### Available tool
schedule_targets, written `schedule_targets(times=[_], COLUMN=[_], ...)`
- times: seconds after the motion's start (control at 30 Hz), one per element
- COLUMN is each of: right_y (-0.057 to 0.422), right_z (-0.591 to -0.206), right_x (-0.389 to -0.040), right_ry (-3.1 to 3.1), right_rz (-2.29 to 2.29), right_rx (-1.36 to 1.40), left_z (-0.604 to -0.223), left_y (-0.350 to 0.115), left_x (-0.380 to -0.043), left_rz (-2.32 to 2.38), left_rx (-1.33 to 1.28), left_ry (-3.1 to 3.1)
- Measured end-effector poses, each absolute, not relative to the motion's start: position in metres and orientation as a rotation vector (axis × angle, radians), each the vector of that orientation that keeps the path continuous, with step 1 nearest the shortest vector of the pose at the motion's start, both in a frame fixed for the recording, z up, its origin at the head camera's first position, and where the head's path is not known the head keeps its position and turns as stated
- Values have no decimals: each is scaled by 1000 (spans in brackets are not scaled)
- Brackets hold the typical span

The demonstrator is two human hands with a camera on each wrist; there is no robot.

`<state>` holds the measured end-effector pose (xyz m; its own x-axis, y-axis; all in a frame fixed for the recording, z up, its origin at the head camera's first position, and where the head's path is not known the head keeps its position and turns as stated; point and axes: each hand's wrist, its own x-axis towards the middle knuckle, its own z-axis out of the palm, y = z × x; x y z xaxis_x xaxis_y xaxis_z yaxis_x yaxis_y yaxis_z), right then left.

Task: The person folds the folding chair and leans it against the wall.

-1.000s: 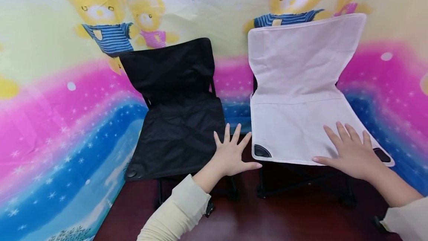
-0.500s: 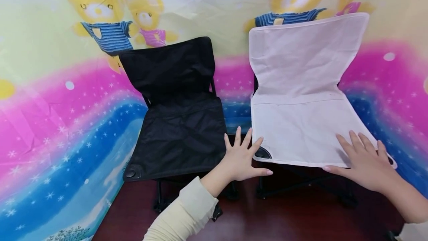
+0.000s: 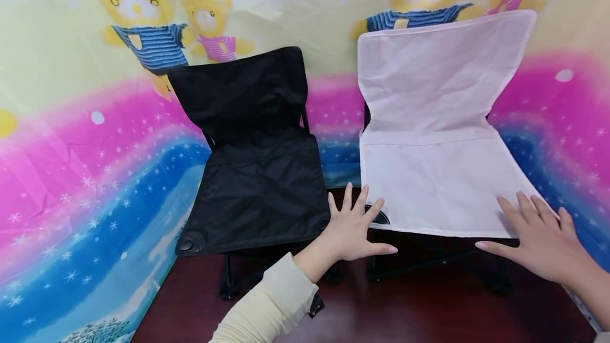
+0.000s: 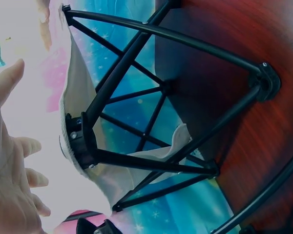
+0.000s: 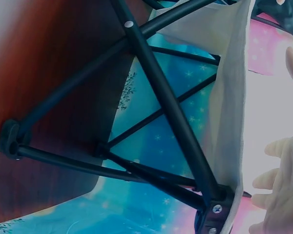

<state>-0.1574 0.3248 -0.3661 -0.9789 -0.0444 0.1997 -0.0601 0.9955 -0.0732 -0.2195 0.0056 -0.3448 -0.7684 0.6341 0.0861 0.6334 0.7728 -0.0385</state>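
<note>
Two folding chairs stand side by side, a black chair (image 3: 257, 189) on the left and a white chair (image 3: 429, 179) on the right. My left hand (image 3: 350, 232) is spread with palm down near the white chair's front left corner, in front of the gap between the chairs. Over the white chair's front right corner my right hand (image 3: 545, 240) is spread too, hiding that corner. Neither hand holds anything. Both wrist views show the fingers apart from the white seat, beside its black tubular frame (image 4: 119, 73) with crossed legs (image 5: 166, 102).
The chairs stand on a dark red, glossy wooden surface (image 3: 352, 311). Behind and to the sides hangs a printed backdrop (image 3: 105, 163) with yellow bears, pink and blue bands. The chair legs reach down close together between the seats.
Both hands have moved right and slightly down, the left from the black seat's edge to the white chair's left corner. The chairs have shifted only slightly in view, with the camera.
</note>
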Motion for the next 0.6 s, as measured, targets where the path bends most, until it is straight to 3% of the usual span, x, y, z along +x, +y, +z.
schedule_targets(times=[0.6], right_y=[340], right_z=[-381], right_x=[-156], right_ry=[-2975], right_rz=[135], right_rx=[0], left_z=[-357], left_y=[17], left_x=[-220], left_rz=[10], left_rx=[-1057], left_ry=[-2904])
